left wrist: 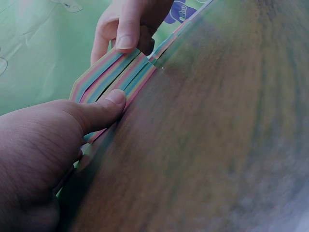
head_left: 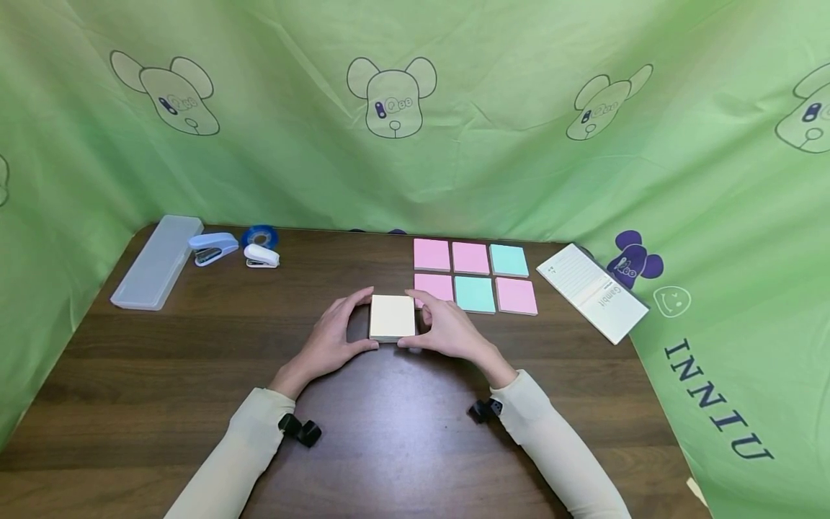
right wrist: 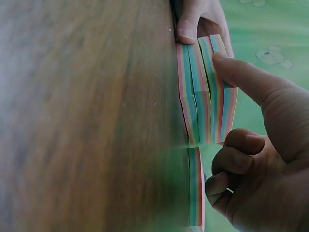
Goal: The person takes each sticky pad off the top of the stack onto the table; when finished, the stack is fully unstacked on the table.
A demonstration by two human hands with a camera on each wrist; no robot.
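Note:
A stack of square sticky note pads, pale yellow on top, stands on the table in front of me. Seen from the wrists, its sides show pink, yellow, green and blue stripes, with thin gaps between several pads. My left hand grips the stack's left side, thumb at the near face and fingers at the far edge. From the right, my right hand pinches it between thumb and index finger; its other fingers curl in beside the stack. Pink pads and mint-green pads lie in two rows just behind the right hand.
At the back left are a translucent case, a blue stapler, a white stapler and a blue tape roll. An open notebook lies on the right. A green curtain borders the brown table.

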